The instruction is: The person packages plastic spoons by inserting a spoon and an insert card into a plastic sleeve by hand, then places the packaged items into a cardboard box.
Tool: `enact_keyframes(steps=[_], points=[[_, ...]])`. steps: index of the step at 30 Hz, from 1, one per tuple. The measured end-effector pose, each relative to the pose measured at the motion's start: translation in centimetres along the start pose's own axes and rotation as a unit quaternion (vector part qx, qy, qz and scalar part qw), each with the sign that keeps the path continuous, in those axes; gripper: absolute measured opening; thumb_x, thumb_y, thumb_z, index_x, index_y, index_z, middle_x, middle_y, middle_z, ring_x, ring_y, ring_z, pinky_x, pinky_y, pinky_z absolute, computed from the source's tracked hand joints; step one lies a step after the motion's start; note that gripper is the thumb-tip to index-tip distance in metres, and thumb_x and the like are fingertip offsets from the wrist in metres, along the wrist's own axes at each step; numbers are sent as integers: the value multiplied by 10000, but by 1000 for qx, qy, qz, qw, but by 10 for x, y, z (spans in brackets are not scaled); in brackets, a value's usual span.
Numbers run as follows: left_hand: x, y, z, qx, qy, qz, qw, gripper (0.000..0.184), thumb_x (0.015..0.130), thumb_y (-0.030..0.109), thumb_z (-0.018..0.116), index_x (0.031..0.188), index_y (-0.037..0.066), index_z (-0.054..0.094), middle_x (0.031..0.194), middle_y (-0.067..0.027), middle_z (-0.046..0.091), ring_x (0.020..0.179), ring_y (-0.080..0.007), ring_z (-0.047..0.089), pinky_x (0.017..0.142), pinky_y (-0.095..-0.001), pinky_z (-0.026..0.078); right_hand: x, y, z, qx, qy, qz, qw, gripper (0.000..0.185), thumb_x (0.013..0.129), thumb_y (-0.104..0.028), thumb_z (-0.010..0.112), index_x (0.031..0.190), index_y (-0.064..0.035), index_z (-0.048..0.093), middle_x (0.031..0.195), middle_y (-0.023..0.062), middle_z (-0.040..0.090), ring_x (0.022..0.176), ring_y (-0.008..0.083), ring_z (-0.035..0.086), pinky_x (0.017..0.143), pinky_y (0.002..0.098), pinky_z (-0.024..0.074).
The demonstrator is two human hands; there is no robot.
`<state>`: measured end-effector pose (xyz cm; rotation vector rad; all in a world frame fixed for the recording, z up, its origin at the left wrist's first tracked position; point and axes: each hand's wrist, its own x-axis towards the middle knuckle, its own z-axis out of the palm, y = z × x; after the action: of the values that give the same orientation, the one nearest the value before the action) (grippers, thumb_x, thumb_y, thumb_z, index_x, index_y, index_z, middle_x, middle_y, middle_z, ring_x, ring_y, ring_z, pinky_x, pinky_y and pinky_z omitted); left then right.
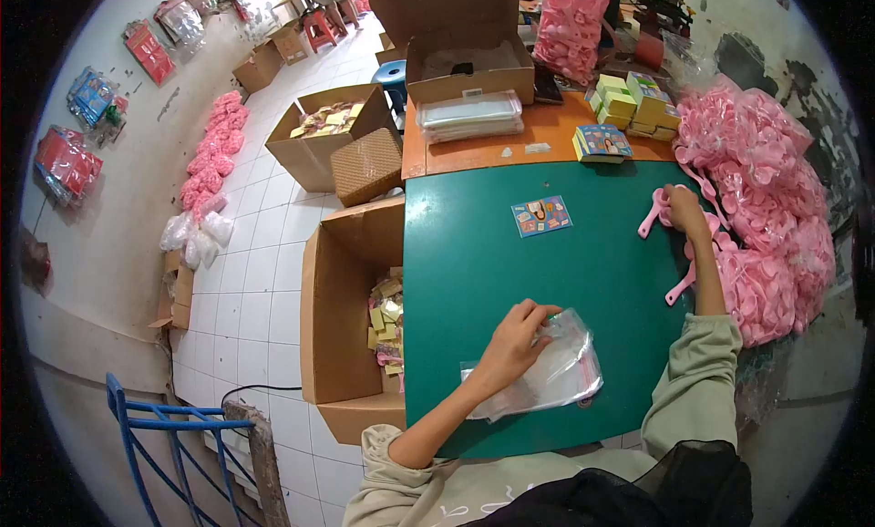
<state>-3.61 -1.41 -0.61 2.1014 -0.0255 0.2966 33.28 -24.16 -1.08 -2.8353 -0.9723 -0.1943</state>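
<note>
My left hand (pixel 521 340) rests on a small pile of clear plastic bags (pixel 556 377) near the front of the green table. Its fingers are bent and apart, and the fingertips touch the bags' upper edge. Over at the right side, my right hand (pixel 684 208) is closed on a pink plastic spoon (pixel 665 215) among other loose pink spoons. One more pink spoon (pixel 680 285) lies closer to me on the table. A printed card (pixel 541 216) with a blue border lies flat, apart from both hands.
Large bags of pink spoons (pixel 766 190) line the right edge. Card stacks (pixel 602 144) and packed plastic sleeves (pixel 469 117) stand at the back. An open cardboard box (pixel 342 272) with yellow-and-pink packets adjoins the table's left side. A blue metal frame (pixel 173 422) stands lower left.
</note>
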Motion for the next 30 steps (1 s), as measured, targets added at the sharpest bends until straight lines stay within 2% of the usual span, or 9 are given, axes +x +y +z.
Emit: enact_keyframes(steps=[5, 9, 11, 13, 16, 19, 21, 24, 30], points=[[1, -7, -1, 8, 32, -20, 999, 347, 725, 36, 681, 1049, 51, 557, 847, -81, 576, 766, -211, 590, 689, -311, 487, -24, -73, -40, 29, 83, 81, 993, 212, 839, -259, 558, 801, -54, 596, 811, 185, 619, 809, 392, 581, 758, 451, 430], [5, -8, -7, -94, 28, -110, 989, 238, 783, 78, 653, 995, 30, 555, 797, -92, 633, 711, -189, 643, 648, -294, 506, -32, -104, -63, 186, 364, -53, 911, 210, 880, -206, 533, 882, 3, 509, 815, 151, 554, 759, 369, 560, 754, 425, 415], [7, -10, -10, -98, 30, -120, 987, 182, 810, 90, 640, 955, 11, 564, 780, -92, 655, 709, -166, 654, 658, -271, 508, -40, -106, -57, 381, 261, -45, 886, 195, 901, -207, 515, 936, -17, 486, 827, 98, 535, 620, 239, 559, 619, 344, 462], [8, -12, -11, -124, 34, -151, 980, 150, 822, 128, 640, 904, 10, 600, 826, -77, 671, 737, -111, 640, 677, -247, 504, -53, -125, -61, 670, 107, -41, 733, 188, 901, -216, 524, 968, -42, 501, 827, 77, 546, 556, 168, 542, 537, 287, 470], [9, -15, -12, -144, 46, -157, 976, 145, 832, 136, 628, 904, 10, 614, 828, -76, 676, 742, -114, 641, 680, -250, 500, -74, -152, -78, 528, -210, -57, 821, 230, 877, -217, 569, 1044, -69, 515, 879, 36, 576, 542, 99, 526, 480, 231, 462], [13, -14, -15, -103, 22, -156, 982, 155, 845, 137, 605, 930, 9, 628, 818, -84, 679, 746, -135, 648, 685, -264, 500, -89, -177, -72, 510, -314, -255, 759, 245, 855, -184, 593, 1054, -57, 524, 923, 36, 606, 611, 106, 561, 505, 230, 478], [10, -9, -17, -70, 7, -158, 985, 164, 849, 131, 593, 944, 4, 633, 807, -92, 679, 745, -159, 656, 682, -275, 501, -97, -188, -73, 496, -414, -205, 735, 240, 848, -170, 600, 1048, -55, 534, 921, 45, 619, 669, 121, 583, 527, 227, 487], [9, -9, -16, -70, 10, -165, 984, 157, 846, 120, 583, 944, 16, 648, 834, -100, 677, 747, -176, 651, 691, -284, 506, -95, -188, -70, 452, -450, -140, 758, 214, 839, -174, 606, 999, -41, 558, 916, 60, 634, 757, 136, 596, 604, 256, 498], [9, -17, -18, -109, 87, -127, 982, 119, 844, 105, 594, 916, 13, 617, 1006, -104, 639, 880, -166, 623, 729, -282, 506, -95, -174, -32, 375, -351, -262, 817, 190, 823, -177, 607, 896, -6, 568, 848, 85, 631, 760, 219, 609, 690, 332, 477]])
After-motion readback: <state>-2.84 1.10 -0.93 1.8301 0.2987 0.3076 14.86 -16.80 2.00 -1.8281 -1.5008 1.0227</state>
